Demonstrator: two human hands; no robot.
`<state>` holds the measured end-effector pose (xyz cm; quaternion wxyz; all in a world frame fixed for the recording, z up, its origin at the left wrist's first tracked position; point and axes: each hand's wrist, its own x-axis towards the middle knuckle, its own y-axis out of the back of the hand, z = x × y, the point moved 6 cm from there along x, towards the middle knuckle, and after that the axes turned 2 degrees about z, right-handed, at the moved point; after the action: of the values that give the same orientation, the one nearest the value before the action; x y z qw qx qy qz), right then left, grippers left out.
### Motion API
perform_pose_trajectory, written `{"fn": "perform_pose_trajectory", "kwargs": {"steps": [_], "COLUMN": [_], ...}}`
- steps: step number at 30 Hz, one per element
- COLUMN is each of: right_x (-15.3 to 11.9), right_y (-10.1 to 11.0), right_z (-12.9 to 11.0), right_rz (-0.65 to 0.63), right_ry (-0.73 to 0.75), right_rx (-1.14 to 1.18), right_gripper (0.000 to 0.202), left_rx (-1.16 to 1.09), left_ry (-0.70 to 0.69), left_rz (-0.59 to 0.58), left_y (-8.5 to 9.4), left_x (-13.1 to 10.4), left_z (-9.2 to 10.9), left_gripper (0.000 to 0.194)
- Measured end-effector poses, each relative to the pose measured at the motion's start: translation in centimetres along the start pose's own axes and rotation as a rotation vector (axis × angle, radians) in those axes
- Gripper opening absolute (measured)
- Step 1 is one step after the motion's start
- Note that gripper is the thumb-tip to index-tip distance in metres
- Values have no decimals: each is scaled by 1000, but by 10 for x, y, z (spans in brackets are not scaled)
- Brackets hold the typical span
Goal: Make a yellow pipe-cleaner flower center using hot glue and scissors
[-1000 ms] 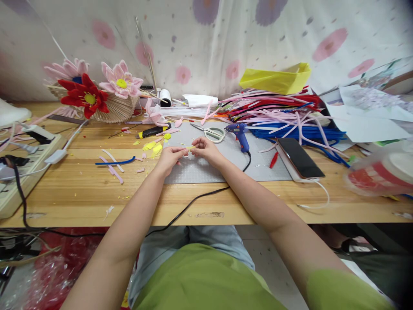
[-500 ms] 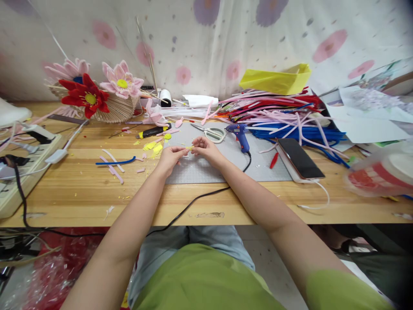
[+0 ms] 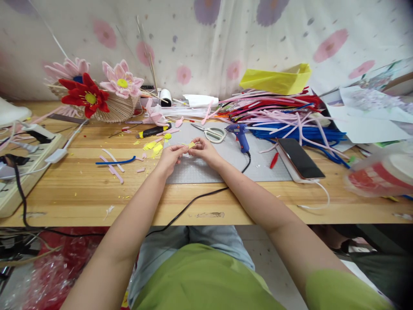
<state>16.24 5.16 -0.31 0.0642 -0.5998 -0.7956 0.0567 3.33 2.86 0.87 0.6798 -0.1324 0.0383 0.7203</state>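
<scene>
Both hands meet over the left part of the grey cutting mat [image 3: 206, 172]. A small yellow piece [image 3: 191, 145] shows between the fingertips. My left hand [image 3: 172, 157] is closed in a pinch on it from the left. From the right, my right hand [image 3: 204, 151] pinches the same piece. Yellow scraps [image 3: 157, 149] and a yellow disc [image 3: 167, 136] lie just beyond my left hand. Behind my right hand are scissors [image 3: 215, 134] and a blue glue gun [image 3: 240, 137].
Fuzzy flowers [image 3: 85, 97] stand at the back left, near a power strip [image 3: 32, 172]. Coloured pipe cleaners [image 3: 274, 107] are heaped at the back right. A phone [image 3: 300, 158] and a cup [image 3: 380, 174] lie right; a black cable [image 3: 193, 200] crosses the front.
The fingers have shifted slightly, and more of the yellow piece now shows above the fingertips. My right hand has tilted a little. The surrounding objects have not moved.
</scene>
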Motion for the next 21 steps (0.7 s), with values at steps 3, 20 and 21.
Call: {"fn": "perform_pose_trajectory", "kwargs": {"steps": [3,20,21], "right_x": [-2,0,1], "right_y": [1,1,1], "right_z": [-2,-1,-1], "right_rz": [6,35,47], "right_ry": [-9,1,3], "right_rx": [1,-52,-57], "right_gripper": [44,46,47], "left_rx": [-37,49,50], "left_ry": [35,-84,-86], "left_rz": [-21,106,115], "left_y": [0,1,1], "left_x": [0,2,3], "left_z": [0,1,0], "left_gripper": [37,16,15]}}
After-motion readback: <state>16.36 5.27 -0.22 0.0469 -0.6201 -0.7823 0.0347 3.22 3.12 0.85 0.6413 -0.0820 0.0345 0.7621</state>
